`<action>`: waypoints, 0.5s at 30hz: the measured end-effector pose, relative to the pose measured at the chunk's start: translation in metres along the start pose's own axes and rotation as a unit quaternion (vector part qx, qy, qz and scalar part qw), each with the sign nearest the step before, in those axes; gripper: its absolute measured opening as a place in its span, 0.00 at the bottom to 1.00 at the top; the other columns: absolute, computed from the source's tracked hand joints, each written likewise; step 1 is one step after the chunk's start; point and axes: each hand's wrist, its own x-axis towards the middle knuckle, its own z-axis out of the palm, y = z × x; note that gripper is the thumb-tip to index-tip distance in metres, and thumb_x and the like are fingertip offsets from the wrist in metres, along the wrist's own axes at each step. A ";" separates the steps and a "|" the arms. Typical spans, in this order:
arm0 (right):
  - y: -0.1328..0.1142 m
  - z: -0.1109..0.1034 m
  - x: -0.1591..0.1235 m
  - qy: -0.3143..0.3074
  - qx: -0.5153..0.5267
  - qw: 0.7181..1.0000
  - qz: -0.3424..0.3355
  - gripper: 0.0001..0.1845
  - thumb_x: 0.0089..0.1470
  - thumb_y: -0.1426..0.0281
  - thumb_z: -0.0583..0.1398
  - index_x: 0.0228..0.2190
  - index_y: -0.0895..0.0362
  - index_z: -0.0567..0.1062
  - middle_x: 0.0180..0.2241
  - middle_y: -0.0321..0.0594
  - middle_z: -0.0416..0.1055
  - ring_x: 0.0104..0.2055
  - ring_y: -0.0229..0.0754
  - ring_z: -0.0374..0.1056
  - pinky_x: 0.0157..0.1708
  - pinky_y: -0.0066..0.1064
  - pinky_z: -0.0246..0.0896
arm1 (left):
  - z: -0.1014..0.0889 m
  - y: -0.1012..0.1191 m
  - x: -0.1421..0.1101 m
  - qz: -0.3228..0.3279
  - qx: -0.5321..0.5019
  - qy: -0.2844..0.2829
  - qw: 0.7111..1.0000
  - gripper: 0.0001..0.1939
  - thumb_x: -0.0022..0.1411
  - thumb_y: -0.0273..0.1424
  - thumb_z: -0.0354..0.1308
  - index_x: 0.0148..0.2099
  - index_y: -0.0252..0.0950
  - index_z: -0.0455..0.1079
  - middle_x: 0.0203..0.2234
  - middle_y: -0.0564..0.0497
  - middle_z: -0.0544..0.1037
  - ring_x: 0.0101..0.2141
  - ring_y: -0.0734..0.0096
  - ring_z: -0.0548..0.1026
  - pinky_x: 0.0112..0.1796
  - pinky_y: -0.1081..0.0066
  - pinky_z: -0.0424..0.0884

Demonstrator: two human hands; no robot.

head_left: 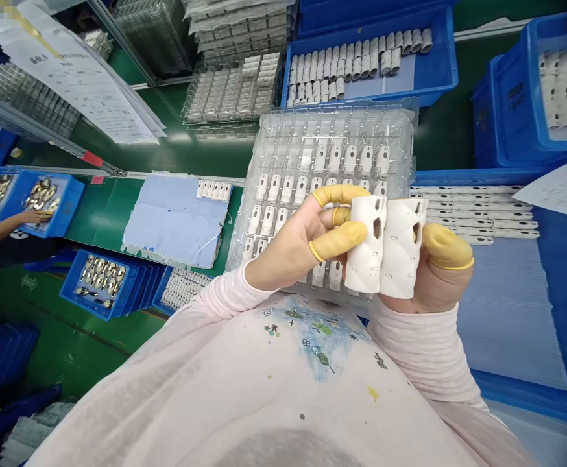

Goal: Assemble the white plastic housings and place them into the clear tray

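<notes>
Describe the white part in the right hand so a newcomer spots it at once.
Start at the clear tray in the middle of the view. By its near right side, the left hand and right hand are close together. The white part is the one against the right hand; its twin beside it has the left hand's yellow-covered fingers at its edge.

A hand has low, flat passage over the blue pad [169, 224], except at its far right corner, where a short row of white pieces [214, 189] lies. A narrow strip of green desk [230, 228] separates pad and clear blister tray [278, 152]. The left hand [307, 237], right hand [442, 272] and their white casings [365, 250] block the tray's near right part from above. Behind it, the blue bin [432, 96] walls off low reach; rightward, a paper sheet [566, 185] overhangs the shallow blue crate [458, 176].
</notes>
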 end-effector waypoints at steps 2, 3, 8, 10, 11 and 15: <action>-0.001 0.002 0.002 -0.012 0.015 1.000 -0.009 0.21 0.46 0.51 0.75 0.18 0.51 0.77 0.14 0.31 0.59 0.17 0.40 0.60 0.33 0.50 0.81 | 0.001 0.002 0.000 -0.013 -0.002 0.005 1.000 0.25 0.60 0.46 0.75 0.55 0.45 0.72 0.37 0.58 0.81 0.34 0.75 0.81 0.33 0.76 0.76; -0.002 0.003 0.002 -0.023 0.022 0.999 -0.011 0.23 0.48 0.52 0.74 0.16 0.51 0.75 0.14 0.30 0.58 0.15 0.37 0.56 0.32 0.49 0.81 | 0.001 0.003 0.000 -0.021 -0.008 0.007 1.000 0.25 0.60 0.46 0.75 0.55 0.45 0.72 0.37 0.58 0.81 0.35 0.75 0.81 0.35 0.75 0.76; -0.004 0.006 0.004 0.034 0.014 0.999 0.011 0.23 0.40 0.49 0.79 0.20 0.49 0.78 0.19 0.30 0.70 0.19 0.39 0.65 0.28 0.44 0.80 | -0.002 0.000 0.006 -0.056 -0.060 0.020 0.996 0.17 0.64 0.40 0.73 0.50 0.42 0.73 0.35 0.58 0.81 0.34 0.75 0.81 0.36 0.75 0.78; -0.003 0.004 0.004 0.085 -0.008 0.996 0.016 0.26 0.34 0.47 0.81 0.25 0.48 0.80 0.22 0.31 0.73 0.25 0.43 0.73 0.28 0.42 0.80 | -0.003 -0.002 0.010 -0.090 -0.079 0.042 0.992 0.11 0.67 0.34 0.69 0.49 0.40 0.74 0.37 0.57 0.81 0.37 0.74 0.83 0.40 0.74 0.80; -0.003 0.002 0.004 0.099 -0.015 0.995 0.019 0.27 0.33 0.45 0.81 0.26 0.47 0.80 0.24 0.31 0.75 0.28 0.45 0.76 0.27 0.41 0.80 | -0.004 -0.003 0.013 -0.109 -0.095 0.053 0.988 0.08 0.69 0.31 0.67 0.48 0.39 0.74 0.38 0.56 0.82 0.39 0.73 0.84 0.42 0.74 0.81; 0.002 -0.011 0.004 0.122 0.081 0.987 0.063 0.26 0.35 0.52 0.83 0.28 0.47 0.77 0.28 0.28 0.78 0.31 0.41 0.79 0.25 0.32 0.81 | 0.000 -0.002 0.020 -0.192 -0.210 0.114 0.952 0.11 0.76 0.25 0.55 0.55 0.33 0.75 0.45 0.48 0.84 0.48 0.67 0.85 0.49 0.71 0.83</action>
